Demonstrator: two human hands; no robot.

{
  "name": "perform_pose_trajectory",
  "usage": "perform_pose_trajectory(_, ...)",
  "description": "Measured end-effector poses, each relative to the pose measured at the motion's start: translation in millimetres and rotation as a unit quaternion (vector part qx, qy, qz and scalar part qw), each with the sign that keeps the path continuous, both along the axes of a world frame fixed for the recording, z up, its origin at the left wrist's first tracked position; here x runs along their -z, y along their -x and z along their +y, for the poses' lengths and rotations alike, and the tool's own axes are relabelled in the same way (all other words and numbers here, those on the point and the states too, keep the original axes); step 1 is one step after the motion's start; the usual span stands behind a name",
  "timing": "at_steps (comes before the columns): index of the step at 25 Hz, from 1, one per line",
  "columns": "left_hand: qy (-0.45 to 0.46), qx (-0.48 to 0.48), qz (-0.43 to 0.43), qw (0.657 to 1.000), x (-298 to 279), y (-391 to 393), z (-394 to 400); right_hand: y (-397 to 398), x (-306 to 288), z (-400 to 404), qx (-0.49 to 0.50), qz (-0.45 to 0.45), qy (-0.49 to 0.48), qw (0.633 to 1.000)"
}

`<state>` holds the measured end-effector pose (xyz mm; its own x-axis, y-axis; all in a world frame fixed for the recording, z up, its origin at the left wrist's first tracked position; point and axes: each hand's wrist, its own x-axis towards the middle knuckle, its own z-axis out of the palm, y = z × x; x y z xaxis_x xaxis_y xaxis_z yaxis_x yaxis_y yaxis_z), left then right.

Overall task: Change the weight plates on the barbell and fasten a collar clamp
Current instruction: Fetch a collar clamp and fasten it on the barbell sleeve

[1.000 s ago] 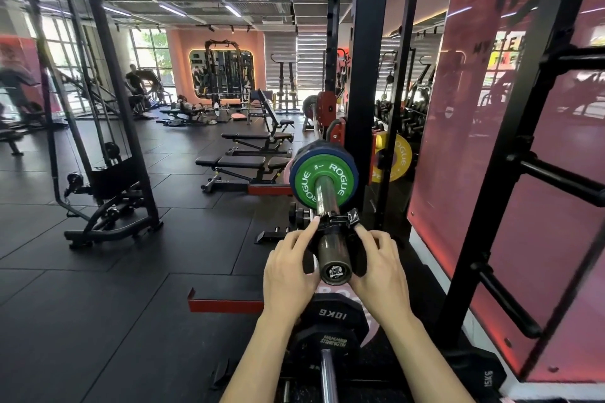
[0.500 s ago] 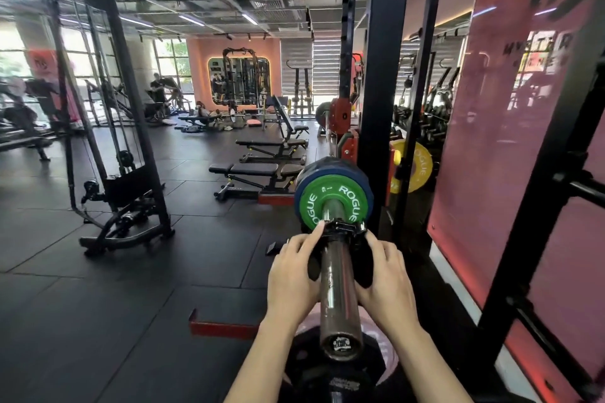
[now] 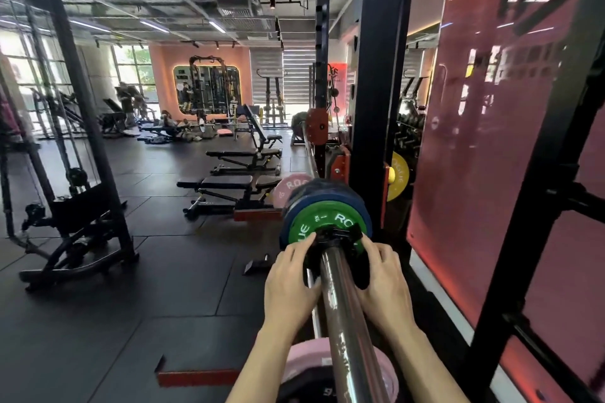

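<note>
The steel barbell sleeve (image 3: pixel 347 321) runs from the bottom of the view away from me. A small green Rogue plate (image 3: pixel 301 227) sits on it in front of a larger blue plate (image 3: pixel 327 198). A black collar clamp (image 3: pixel 337 235) is on the sleeve right against the green plate. My left hand (image 3: pixel 289 285) grips the clamp's left side and my right hand (image 3: pixel 384 281) grips its right side. The clamp's lower half is hidden by my fingers.
The black rack upright (image 3: pixel 376 91) stands just right of the plates, with a yellow plate (image 3: pixel 397 175) stored behind it. A pink plate (image 3: pixel 291 185) leans beyond the barbell, another pink plate (image 3: pixel 307 360) lies below the sleeve. Benches (image 3: pixel 229 183) stand on the left floor.
Both hands have slid the collar clamp along the sleeve, from near its end up against the green plate. More bare sleeve shows in front of my hands.
</note>
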<state>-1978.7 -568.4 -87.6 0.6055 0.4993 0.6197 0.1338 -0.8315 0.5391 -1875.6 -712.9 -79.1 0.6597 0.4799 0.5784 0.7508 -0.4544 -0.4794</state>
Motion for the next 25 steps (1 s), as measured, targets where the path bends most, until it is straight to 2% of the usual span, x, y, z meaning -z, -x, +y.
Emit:
perform_pose_trajectory(11,-0.056,-0.016,0.013,0.998,3.2,-12.9,15.3,-3.7,0.2,21.2,0.002,-0.015,0.008,1.0)
perform_pose_trajectory(14,-0.08,-0.007,0.02,0.997,-0.7,-11.0,18.6,-5.0,-8.6,22.5,-0.026,-0.03,0.013,0.999)
perform_pose_trajectory(25,-0.134,-0.017,0.031,0.99,-9.7,-10.3,22.3,-21.8,-30.7,24.4,-0.07,-0.117,0.103,0.985)
